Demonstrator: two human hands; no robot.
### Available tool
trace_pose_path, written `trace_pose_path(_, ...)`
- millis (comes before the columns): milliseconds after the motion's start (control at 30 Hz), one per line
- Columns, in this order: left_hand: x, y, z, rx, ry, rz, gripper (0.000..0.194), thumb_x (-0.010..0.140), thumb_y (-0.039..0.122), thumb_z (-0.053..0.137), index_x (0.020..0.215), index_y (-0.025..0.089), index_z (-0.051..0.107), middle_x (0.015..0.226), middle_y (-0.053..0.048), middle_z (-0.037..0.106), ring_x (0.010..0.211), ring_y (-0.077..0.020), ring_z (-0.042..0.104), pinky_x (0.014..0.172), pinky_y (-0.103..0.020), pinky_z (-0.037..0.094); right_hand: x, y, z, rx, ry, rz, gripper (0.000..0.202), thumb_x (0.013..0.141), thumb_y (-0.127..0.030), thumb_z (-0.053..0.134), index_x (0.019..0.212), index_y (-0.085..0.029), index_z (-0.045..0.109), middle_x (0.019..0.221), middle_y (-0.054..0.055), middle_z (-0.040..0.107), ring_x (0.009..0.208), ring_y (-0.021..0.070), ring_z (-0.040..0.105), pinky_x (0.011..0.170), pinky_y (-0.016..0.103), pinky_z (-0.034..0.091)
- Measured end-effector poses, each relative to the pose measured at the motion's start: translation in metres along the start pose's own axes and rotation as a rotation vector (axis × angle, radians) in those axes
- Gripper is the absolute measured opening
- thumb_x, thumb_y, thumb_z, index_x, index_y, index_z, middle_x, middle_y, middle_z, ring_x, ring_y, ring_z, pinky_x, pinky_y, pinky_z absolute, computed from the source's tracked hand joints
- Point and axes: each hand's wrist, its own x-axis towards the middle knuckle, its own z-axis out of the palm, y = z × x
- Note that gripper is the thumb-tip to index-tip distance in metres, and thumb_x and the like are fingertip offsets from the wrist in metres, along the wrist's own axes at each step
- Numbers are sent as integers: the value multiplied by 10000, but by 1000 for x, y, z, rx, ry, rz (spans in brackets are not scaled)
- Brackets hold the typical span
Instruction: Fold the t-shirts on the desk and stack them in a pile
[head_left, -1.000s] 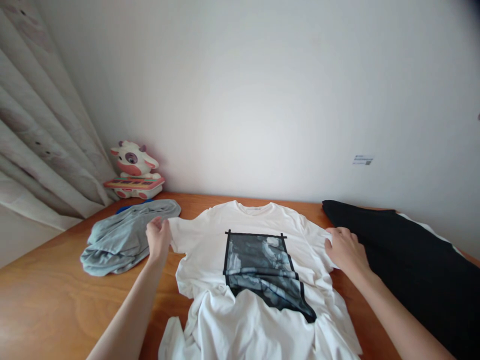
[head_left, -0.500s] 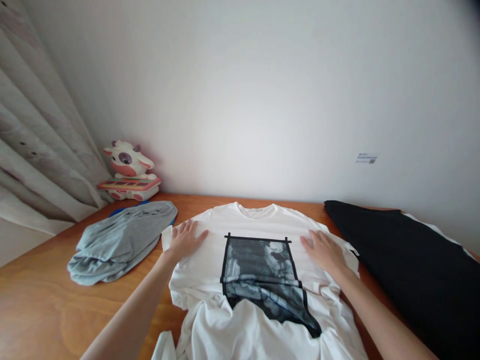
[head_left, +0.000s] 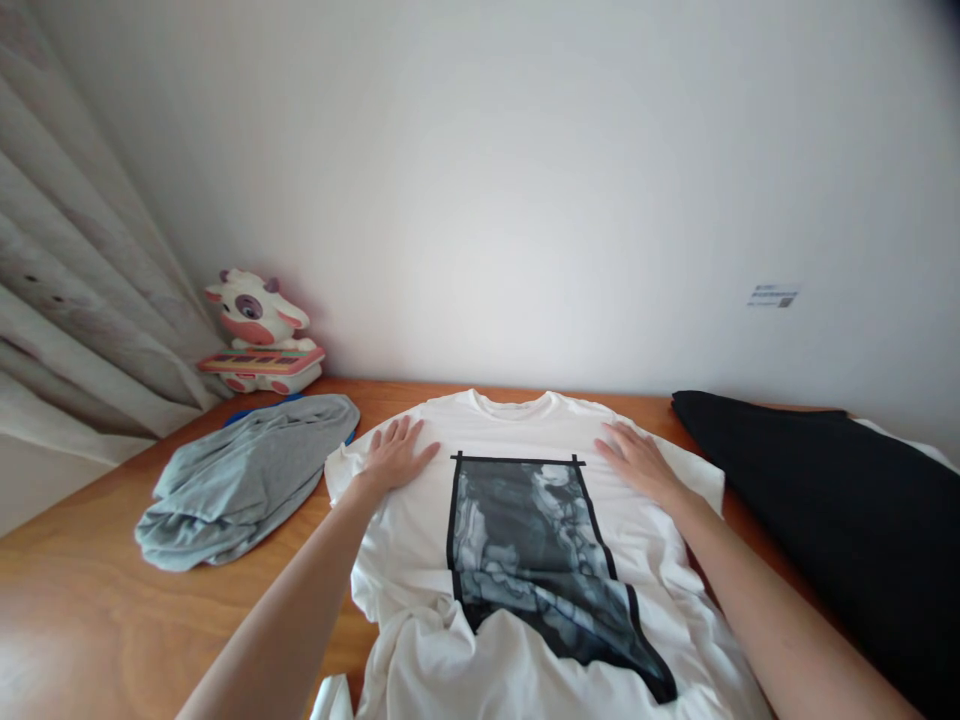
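A white T-shirt (head_left: 517, 428) with a dark, black-framed print (head_left: 517, 520) lies face up on the wooden surface, its neckline toward the wall. The upper part is spread fairly flat, while the lower part bunches in folds near me. My left hand (head_left: 397, 455) rests flat on the shirt's left shoulder area, fingers spread. On the opposite side, my right hand (head_left: 637, 462) lies flat on the cloth beside the print's upper right corner, its fingers stretched out. Neither hand grips the fabric.
To the left lies a crumpled grey garment (head_left: 247, 480) with something blue under it. Behind it, a cow-shaped toy keyboard (head_left: 262, 340) stands by the curtain (head_left: 82, 270). Black cloth (head_left: 817, 500) lies at the right, and a wall (head_left: 510, 200) rises behind.
Both hands have slid a little away from me over the shirt, the left also inward. The right sleeve now lies spread outward, and the print shows flatter at its top.
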Motion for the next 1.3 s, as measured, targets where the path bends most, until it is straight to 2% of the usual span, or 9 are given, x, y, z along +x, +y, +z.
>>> trace_pose_path(200, -3, 3, -4, 41, 197, 83, 516, 1027, 429, 371, 1462, 187, 502, 1599, -150, 448, 1487, -313, 384, 1224, -497, 274, -22, 21, 1, -17, 58, 104, 632, 1038, -516, 272, 1502, -134, 468, 1568, 216, 463, 1473, 361, 396, 1163, 616, 322)
trace_pose_path(367, -35, 23, -26, -101, 299, 345, 307, 972, 309, 459, 1215, 226, 627, 1283, -115, 667, 1193, -288, 620, 1065, -444, 465, -43, 27, -20, 52, 132, -98, 563, 1025, -450, 323, 1432, -128, 539, 1578, 201, 457, 1493, 317, 378, 1208, 529, 303)
trace_pose_path(500, -93, 45, -51, -366, 135, 554, 251, 1015, 378, 448, 1026, 219, 643, 960, -59, 705, 849, -191, 677, 801, -310, 520, -75, 23, -34, 112, 72, -395, 531, 1037, -491, 335, 1477, -249, 509, 1616, 98, 438, 1514, 256, 351, 1244, 497, 256)
trace_pose_path(600, -143, 55, -64, -386, -64, 690, 365, 1032, 421, 453, 778, 219, 621, 735, -23, 660, 691, -160, 614, 677, -280, 454, -99, 27, -32, 93, 3, -338, 528, 1026, -479, 325, 1455, -247, 529, 1577, 125, 490, 1487, 297, 400, 1202, 587, 305)
trace_pose_path(667, -170, 56, -69, -373, -164, 738, 383, 1011, 472, 496, 752, 217, 620, 738, -23, 663, 688, -162, 602, 663, -281, 432, -113, 29, -35, 141, 58, -273, 519, 1011, -461, 324, 1396, -213, 569, 1505, 170, 558, 1428, 335, 477, 1148, 617, 369)
trace_pose_path(800, -209, 52, -80, -387, -271, 665, 417, 815, 615, 719, 946, 224, 659, 942, -43, 688, 835, -214, 644, 761, -300, 475, -156, 13, -69, 397, 133, -290, 397, 1011, -512, 393, 1155, -254, 659, 1203, 120, 717, 1110, 270, 684, 981, 422, 532)
trace_pose_path(933, -229, 45, -83, -357, -291, 536, 478, 742, 566, 810, 1065, 250, 653, 1109, -60, 669, 1013, -275, 646, 876, -345, 504, -214, -9, -106, 496, -86, -329, 316, 972, -529, 521, 812, -280, 633, 840, 14, 694, 735, 184, 678, 672, 260, 535)
trace_pose_path(1067, -232, 38, -77, -367, -216, 474, 155, 928, 349, 634, 1056, 264, 654, 1109, -51, 689, 1030, -248, 668, 888, -326, 511, -248, -17, -110, 460, -178, -359, 256, 738, -510, 787, 758, -281, 676, 821, 21, 735, 734, 228, 697, 654, 266, 544)
trace_pose_path(1300, -222, 36, -86, -552, 141, 290, 194, 976, 424, 556, 1037, 250, 615, 950, -25, 729, 853, -204, 705, 758, -273, 529, -244, -9, -119, 890, -109, -5, 386, 869, -618, 618, 877, -244, 713, 840, 53, 787, 833, 275, 746, 696, 252, 593)
